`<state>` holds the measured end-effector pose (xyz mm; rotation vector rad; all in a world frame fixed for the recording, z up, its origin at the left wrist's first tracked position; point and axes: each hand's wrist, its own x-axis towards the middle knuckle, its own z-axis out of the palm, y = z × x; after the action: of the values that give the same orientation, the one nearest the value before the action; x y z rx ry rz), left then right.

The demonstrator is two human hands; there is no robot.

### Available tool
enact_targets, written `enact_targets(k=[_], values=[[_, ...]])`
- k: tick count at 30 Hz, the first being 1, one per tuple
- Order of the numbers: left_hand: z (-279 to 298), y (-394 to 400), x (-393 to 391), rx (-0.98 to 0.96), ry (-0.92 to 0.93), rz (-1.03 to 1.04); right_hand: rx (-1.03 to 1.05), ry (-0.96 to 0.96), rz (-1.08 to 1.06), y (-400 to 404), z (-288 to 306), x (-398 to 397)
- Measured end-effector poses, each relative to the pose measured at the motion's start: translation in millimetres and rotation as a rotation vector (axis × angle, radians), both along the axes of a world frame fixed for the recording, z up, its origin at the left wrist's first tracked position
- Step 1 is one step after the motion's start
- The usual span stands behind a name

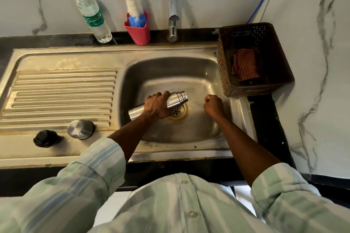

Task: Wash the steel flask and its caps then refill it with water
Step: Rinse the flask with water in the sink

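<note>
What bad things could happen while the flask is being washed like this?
1. Only the left hand holds the steel flask, tilted over the drain. If it gets wet and slippery, it might slip and bang into the sink.
2. The steel cap and black cap sit near the front edge of the draining board, close to the left sleeve. A bump could knock them off.

Flask point(177, 100): bare silver steel. Steel cap point(80, 129): silver; second cap point(46, 138): black. Sink point(56, 58): dull steel, yellowed staining along the ribbed drainboard. Worktop point(265, 119): black. Cup point(138, 33): pink-red, holding a blue-and-white brush point(133, 9). Bottle point(92, 15): clear, green cap and label. Basket point(253, 58): brown, perforated; cloth point(245, 66) inside, orange-and-dark check. Wall point(312, 24): white, grey veins. Shirt point(170, 204): pale green, white stripes.
</note>
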<state>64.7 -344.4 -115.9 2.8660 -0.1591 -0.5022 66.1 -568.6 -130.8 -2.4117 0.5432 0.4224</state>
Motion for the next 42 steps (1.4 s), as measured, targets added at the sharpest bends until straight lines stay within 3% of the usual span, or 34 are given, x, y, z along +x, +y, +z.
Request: enact_targets(k=[17, 42], values=[[2, 8, -6, 0.082, -0.002, -0.028, -0.116, 0.011, 0.151, 2, -7, -14], [11, 5, -4, 0.142, 0.058, -0.058, -0.155, 0.022, 0.152, 8, -9, -15]])
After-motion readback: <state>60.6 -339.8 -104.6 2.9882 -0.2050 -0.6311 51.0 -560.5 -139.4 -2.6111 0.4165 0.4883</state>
